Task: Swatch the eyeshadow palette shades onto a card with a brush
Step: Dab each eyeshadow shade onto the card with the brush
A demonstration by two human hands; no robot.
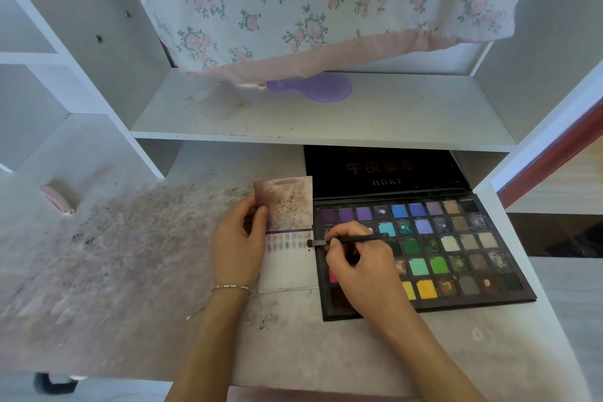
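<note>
A large black eyeshadow palette [456, 245] lies open on the desk at the right, with rows of purple, blue, green, yellow and brown pans. Left of it lies a white card [287, 271] with a row of small purple swatches along its top. A stained second card [287, 202] covers the white card's upper part, and my left hand [239, 238] pinches its left edge. My right hand [359, 261] grips a thin black brush [342, 241] over the palette's left side. The brush tip sits at the white card's right edge, beside the last swatch.
The white desk top [130, 254] is smeared with purple powder on the left. A pink object [57, 199] lies at the far left. A shelf [326, 121] overhangs the palette lid, with a purple hand mirror [316, 88] on it under floral cloth [310, 0].
</note>
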